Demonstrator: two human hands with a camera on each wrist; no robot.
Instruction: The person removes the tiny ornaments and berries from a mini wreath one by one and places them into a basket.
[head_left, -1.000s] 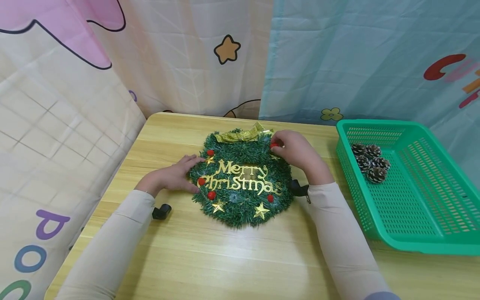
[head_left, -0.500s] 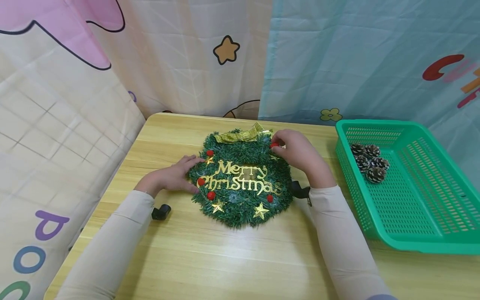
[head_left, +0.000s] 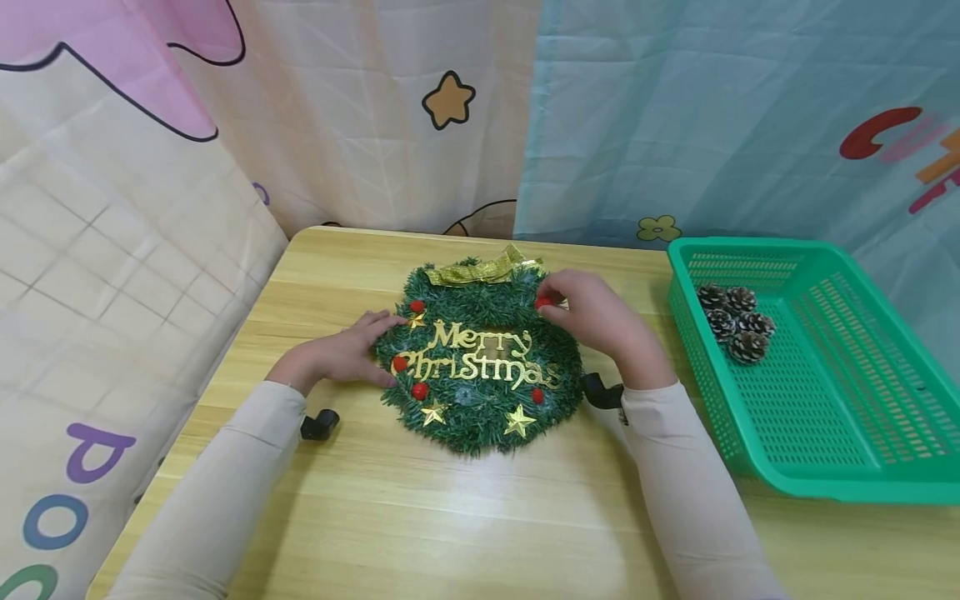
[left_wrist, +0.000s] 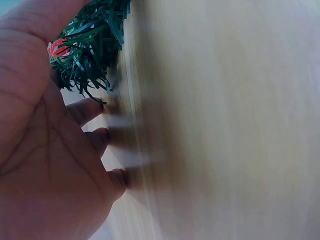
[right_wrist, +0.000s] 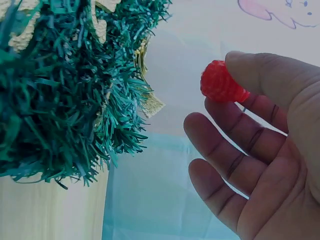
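Wreath [head_left: 480, 425]: lying on the table [head_left: 465, 517] at our twelve o'clock.
Left hand [head_left: 347, 350]: resting at the rim's nine o'clock; thumb and fingers spreading apart, probably steadying.
Right hand [head_left: 592, 317]: at two o'clock, clamping the berry [right_wrist: 219, 82] between thumb and fingertips; lower fingers fanning apart.
Technique: we're likely doing best by pinching lightly, bracing the rim, and sparing the gold lettering [head_left: 480, 362].

Dk grn wreath [head_left: 480, 425], red berry [right_wrist: 217, 82]

I count one wreath [head_left: 495, 402], one basket [head_left: 832, 383], five pine cones [head_left: 748, 347], five red berries [head_left: 420, 391], at least three gold stars [head_left: 518, 421], two hands [head_left: 343, 353].
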